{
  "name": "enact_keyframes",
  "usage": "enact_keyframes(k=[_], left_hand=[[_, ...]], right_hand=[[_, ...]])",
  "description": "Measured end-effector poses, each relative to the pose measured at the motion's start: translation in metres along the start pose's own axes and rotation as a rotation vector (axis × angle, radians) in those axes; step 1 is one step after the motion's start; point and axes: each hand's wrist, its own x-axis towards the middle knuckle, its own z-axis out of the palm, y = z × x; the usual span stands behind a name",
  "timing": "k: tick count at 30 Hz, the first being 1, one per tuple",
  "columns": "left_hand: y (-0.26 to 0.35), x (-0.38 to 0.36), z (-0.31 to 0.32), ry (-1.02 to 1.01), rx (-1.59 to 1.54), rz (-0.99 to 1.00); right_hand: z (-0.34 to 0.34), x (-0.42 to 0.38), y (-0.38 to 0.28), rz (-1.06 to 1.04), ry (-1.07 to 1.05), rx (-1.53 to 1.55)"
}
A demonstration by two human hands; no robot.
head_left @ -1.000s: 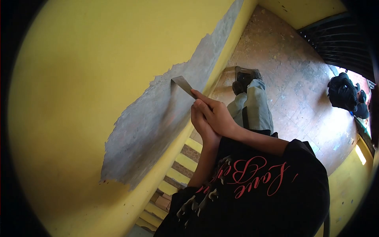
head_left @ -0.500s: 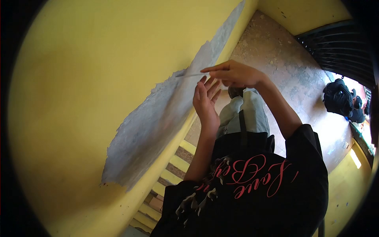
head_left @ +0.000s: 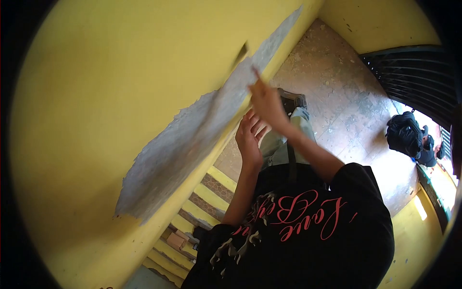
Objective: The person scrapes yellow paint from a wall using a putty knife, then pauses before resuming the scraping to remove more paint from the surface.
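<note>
Blurred by motion, my right hand (head_left: 268, 103) is raised to the wall with the index finger stretched forward. It grips a thin flat scraper (head_left: 242, 54), whose dark blade shows at the upper edge of the bare grey patch (head_left: 187, 139). The scraper's handle is mostly hidden in the hand. My left hand (head_left: 249, 139) is held just below and left of the right one, near the wall. Its fingers are apart and loosely bent, with nothing visible in them. Yellow paint (head_left: 115, 86) with a ragged edge surrounds the grey patch.
Below the wall are yellow-and-brown steps (head_left: 211, 192) with a brick-like block (head_left: 176, 241). A worn tiled floor (head_left: 332, 91) spreads to the right. Farther off are a dark metal gate (head_left: 409, 72) and a black bag-like bundle (head_left: 406, 135).
My right hand has swung up and left toward the wall, taking the scraper up along the patch's edge. My left hand has stayed nearly in place, its fingers slightly more bent.
</note>
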Motion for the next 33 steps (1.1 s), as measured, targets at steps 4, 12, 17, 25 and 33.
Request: enact_keyframes(k=[4, 12, 17, 25, 33], left_hand=[[-0.021, 0.014, -0.025, 0.005, -0.146, 0.144], [0.001, -0.02, -0.018, 0.192, -0.051, 0.053], [-0.006, -0.038, -0.031, -0.084, 0.073, 0.087], [-0.01, -0.073, -0.058, 0.095, 0.067, 0.085], [0.007, -0.093, -0.099, 0.13, 0.395, 0.512]], right_hand=[[0.011, -0.067, 0.017, -0.138, -0.301, 0.011], [-0.024, -0.077, -0.003, -0.06, -0.541, -0.168], [-0.021, -0.084, 0.005, -0.396, -0.694, -0.399], [-0.032, -0.081, -0.03, -0.668, -0.866, -0.656], [0.033, -0.108, -0.091, -1.264, -0.856, -0.424]])
